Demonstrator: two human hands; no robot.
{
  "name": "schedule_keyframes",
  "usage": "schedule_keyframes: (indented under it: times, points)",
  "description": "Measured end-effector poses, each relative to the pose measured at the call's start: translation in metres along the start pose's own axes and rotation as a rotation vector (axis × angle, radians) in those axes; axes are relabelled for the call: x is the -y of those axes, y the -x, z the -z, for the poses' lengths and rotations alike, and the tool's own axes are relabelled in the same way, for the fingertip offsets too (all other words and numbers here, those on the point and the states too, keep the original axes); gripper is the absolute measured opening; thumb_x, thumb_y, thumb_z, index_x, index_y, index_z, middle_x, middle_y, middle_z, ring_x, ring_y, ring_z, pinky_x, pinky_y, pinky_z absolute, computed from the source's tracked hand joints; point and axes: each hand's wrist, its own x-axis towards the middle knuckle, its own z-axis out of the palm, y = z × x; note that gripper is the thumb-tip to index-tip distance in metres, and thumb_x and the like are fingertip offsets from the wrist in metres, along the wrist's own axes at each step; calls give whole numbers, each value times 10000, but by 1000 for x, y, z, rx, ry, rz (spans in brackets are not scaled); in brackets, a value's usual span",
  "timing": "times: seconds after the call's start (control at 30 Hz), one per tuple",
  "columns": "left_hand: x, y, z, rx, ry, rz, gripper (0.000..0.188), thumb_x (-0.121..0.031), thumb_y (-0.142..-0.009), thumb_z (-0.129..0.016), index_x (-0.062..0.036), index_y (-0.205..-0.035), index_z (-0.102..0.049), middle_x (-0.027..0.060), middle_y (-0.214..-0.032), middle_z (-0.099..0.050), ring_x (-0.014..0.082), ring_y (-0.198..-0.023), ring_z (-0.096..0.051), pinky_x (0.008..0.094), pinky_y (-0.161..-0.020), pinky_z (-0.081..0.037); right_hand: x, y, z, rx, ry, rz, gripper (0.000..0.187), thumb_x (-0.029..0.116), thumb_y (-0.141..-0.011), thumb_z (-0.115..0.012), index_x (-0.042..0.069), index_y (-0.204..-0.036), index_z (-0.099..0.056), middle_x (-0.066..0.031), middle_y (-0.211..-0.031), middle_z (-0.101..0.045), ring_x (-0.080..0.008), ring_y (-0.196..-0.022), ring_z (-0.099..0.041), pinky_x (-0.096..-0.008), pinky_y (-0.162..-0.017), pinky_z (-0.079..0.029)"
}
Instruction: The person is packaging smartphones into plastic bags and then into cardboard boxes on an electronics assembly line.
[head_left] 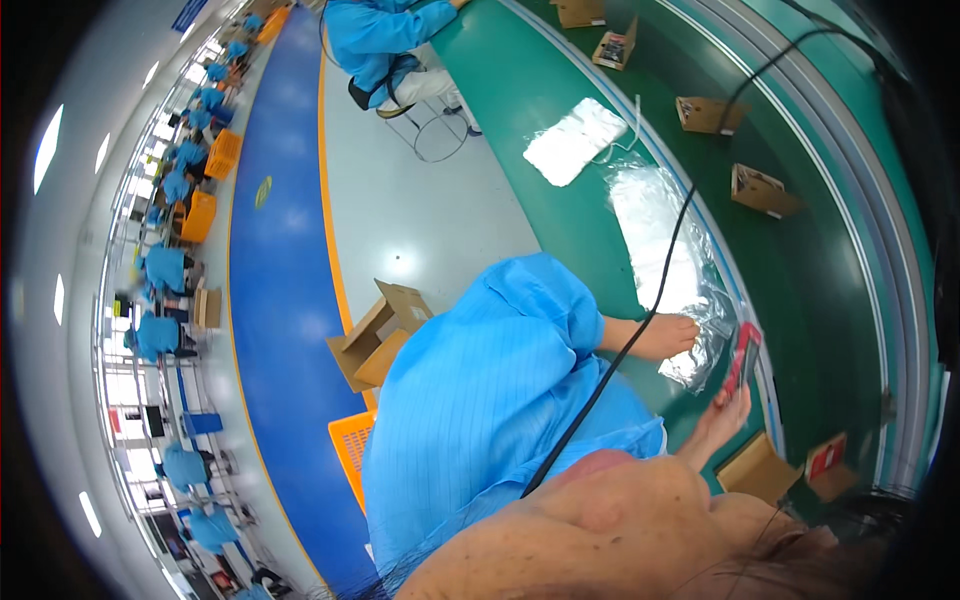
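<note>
My left hand (664,338) is at the near end of a pile of shiny silver bags (650,225) on the green bench. Its fingers are drawn together on the crinkled edge of a bag. Closer to me, my right hand (727,412) grips a narrow red and dark item (741,358), held up beside the bench's raised rail. What kind of item it is I cannot make out. A second stack of silver-white bags (575,140) lies further along the bench. Blue sleeves cover both my arms, and a black cable crosses in front of them.
Beyond the rail, a dark green conveyor (790,270) carries several small open cardboard boxes (762,190). Another cardboard box (760,470) stands near my right hand. An open carton (385,335) and an orange crate (352,445) are behind me. A co-worker in blue (375,45) sits further along.
</note>
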Motion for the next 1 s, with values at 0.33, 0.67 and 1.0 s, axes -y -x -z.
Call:
schedule_keyframes:
  times: [0.33,0.67,1.0]
  points:
    - [-46,-67,15,125,2081,925,336,-393,-927,-543,-101,-1090,-569,17,-888,-602,144,-789,-566,352,-668,-484,25,68,-25,167,497,183,260,118,-927,-523,-9,-1149,-561,-75,-924,-576,-118,-718,-548,-236,-602,-454]
    - [-48,-72,28,9,1803,1002,211,-222,-926,-570,-127,-1109,-525,9,-990,-629,137,-871,-630,343,-702,-542,45,62,203,-952,686,242,396,228,-829,-703,-11,-1095,-532,-106,-982,-601,-181,-779,-568,-305,-613,-451]
    - [-66,-81,2,-62,2548,671,319,-131,-861,-638,-72,-1164,-559,79,-1086,-644,218,-985,-625,418,-888,-509,57,5,199,-740,964,413,408,251,-861,-661,60,-1215,-594,-114,-1109,-641,-212,-896,-608,-333,-748,-517]
